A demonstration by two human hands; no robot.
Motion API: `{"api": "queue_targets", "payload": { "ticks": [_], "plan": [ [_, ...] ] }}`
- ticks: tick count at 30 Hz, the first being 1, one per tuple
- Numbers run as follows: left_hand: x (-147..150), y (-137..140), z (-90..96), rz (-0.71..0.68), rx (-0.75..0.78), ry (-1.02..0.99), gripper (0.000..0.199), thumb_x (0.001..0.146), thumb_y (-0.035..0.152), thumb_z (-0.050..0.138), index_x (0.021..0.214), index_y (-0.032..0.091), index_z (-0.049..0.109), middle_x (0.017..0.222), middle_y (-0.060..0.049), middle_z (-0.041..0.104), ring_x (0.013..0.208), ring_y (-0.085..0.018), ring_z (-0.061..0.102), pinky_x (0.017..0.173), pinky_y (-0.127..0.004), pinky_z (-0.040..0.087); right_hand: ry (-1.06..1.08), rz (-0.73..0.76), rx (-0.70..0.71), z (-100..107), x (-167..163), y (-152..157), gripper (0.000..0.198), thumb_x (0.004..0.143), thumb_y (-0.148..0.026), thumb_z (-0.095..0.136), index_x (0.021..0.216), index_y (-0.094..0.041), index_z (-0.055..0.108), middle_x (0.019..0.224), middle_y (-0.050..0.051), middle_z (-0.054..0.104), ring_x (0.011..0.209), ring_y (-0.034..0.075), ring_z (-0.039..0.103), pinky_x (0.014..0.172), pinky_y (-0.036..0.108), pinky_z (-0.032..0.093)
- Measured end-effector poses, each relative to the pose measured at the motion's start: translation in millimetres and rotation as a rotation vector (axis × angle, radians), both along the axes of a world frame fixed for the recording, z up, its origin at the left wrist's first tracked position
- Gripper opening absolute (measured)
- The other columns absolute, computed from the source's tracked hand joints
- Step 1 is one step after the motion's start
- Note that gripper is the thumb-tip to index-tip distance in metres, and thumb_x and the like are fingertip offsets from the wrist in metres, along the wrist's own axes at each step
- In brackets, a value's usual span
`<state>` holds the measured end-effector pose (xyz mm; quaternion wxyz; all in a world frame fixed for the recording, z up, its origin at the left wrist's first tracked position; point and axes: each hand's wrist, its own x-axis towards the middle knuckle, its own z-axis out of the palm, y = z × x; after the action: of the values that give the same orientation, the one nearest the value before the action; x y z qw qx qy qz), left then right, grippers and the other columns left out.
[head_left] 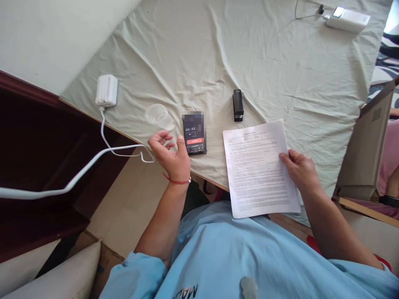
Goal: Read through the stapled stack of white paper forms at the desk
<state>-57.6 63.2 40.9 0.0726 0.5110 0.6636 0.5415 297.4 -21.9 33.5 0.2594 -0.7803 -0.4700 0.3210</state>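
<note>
Head view, right hand [299,168]: clamped on the right edge of the printed sheets [260,168], thumb on top, fingers tucked out of sight beneath.
Head view, grip on the paper: a firm pinch at mid-height of the page, nothing else in that hand.
Head view, left hand [171,154]: loose and half open, fingers curled upward, palm turned up and toward the phone [193,133], holding nothing.
Head view, left hand's neighbours: just beside the phone's left edge, thumb close to it, contact not clear; a clear plastic cup [159,116] lying just beyond the fingertips.
Head view, wrist: red string bracelet [176,181] round the left wrist.
Head view, paper's look: white, dense with small black print, a short heading at the top, slightly tilted, lying flat on the pale sheet-covered table [280,70] with its lower end hanging past the near edge over the blue shirt [237,257].
Head view, phone's look: dark screen facing up, timer digits and a red bar showing, upper part blurred.
Head view, stapler [237,105]: black, lying flat just beyond the paper's top edge, apart from both hands.
Head view, far items: white charger block [106,90] at the left edge with its white cable [93,160] trailing off the table; white power bank [347,18] at the far right corner.
</note>
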Motion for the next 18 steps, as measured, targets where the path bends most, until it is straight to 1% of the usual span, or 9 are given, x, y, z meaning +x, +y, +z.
{"api": "queue_targets", "payload": {
  "ticks": [1,3,5,7,9,11,13,15,18],
  "plan": [
    [-5,10,-4.0,0.061,-0.012,0.009,0.040,0.086,0.022,0.072,0.121,0.020,0.052,0.129,-0.014,0.065,0.114,-0.024,0.069,0.097,-0.038,0.058,-0.005,0.002,0.002,-1,0,0,0.033,0.090,-0.051,0.058,0.070,-0.024,0.059,0.062,0.000,0.055,0.063,0.018,0.048,0.060,0.032,0.037],
    [-16,27,-13.0,0.154,-0.090,0.021,0.058,0.083,0.019,0.078,0.133,0.020,0.048,0.144,-0.016,0.058,0.132,-0.027,0.064,0.114,-0.043,0.052,0.003,0.003,0.003,-2,0,0,0.032,0.090,-0.051,0.058,0.071,-0.025,0.059,0.062,0.000,0.055,0.064,0.019,0.050,0.059,0.032,0.037],
    [-27,43,-22.9,0.182,-0.173,0.018,0.078,0.082,0.021,0.084,0.147,0.020,0.041,0.157,-0.020,0.048,0.147,-0.031,0.054,0.126,-0.046,0.042,0.019,0.003,0.000,-3,1,0,0.032,0.091,-0.051,0.058,0.073,-0.025,0.061,0.064,0.000,0.057,0.066,0.019,0.051,0.059,0.032,0.037],
    [-37,56,-33.0,0.179,-0.256,-0.002,0.095,0.081,0.026,0.088,0.157,0.020,0.031,0.166,-0.023,0.038,0.157,-0.033,0.044,0.133,-0.047,0.032,0.025,0.002,0.001,-4,2,-1,0.032,0.091,-0.052,0.058,0.074,-0.024,0.061,0.065,0.001,0.058,0.066,0.019,0.051,0.059,0.032,0.037],
    [-44,68,-42.8,0.183,-0.310,-0.039,0.106,0.079,0.027,0.091,0.162,0.019,0.026,0.170,-0.024,0.034,0.163,-0.033,0.036,0.136,-0.046,0.026,0.017,0.003,0.002,-4,2,-1,0.032,0.091,-0.052,0.058,0.074,-0.024,0.062,0.064,0.000,0.056,0.065,0.019,0.050,0.059,0.032,0.036],
    [-50,79,-52.1,0.167,-0.305,-0.094,0.112,0.075,0.024,0.093,0.162,0.017,0.024,0.172,-0.026,0.032,0.165,-0.032,0.032,0.137,-0.044,0.023,0.011,0.007,-0.001,-3,2,-1,0.032,0.091,-0.052,0.058,0.074,-0.025,0.061,0.063,-0.001,0.054,0.065,0.019,0.049,0.059,0.032,0.036],
    [-55,89,-60.8,0.134,-0.273,-0.155,0.114,0.074,0.022,0.094,0.162,0.014,0.022,0.172,-0.029,0.032,0.166,-0.031,0.032,0.136,-0.043,0.025,0.007,0.008,-0.009,-3,2,-1,0.033,0.091,-0.052,0.058,0.073,-0.025,0.060,0.063,-0.001,0.052,0.065,0.018,0.047,0.060,0.032,0.035],
    [-60,98,-68.1,0.104,-0.246,-0.189,0.114,0.074,0.020,0.093,0.162,0.016,0.021,0.171,-0.028,0.035,0.164,-0.029,0.035,0.134,-0.042,0.030,0.002,0.006,-0.015,-3,2,-1,0.033,0.092,-0.052,0.058,0.073,-0.025,0.059,0.063,-0.001,0.051,0.065,0.018,0.046,0.060,0.032,0.035],
    [-66,108,-74.9,0.073,-0.227,-0.189,0.110,0.075,0.020,0.093,0.160,0.020,0.022,0.168,-0.025,0.041,0.160,-0.027,0.043,0.132,-0.042,0.034,-0.002,0.007,-0.012,-3,3,-1,0.033,0.092,-0.051,0.058,0.072,-0.026,0.057,0.063,-0.001,0.051,0.065,0.019,0.047,0.059,0.032,0.035]
  ]
}}
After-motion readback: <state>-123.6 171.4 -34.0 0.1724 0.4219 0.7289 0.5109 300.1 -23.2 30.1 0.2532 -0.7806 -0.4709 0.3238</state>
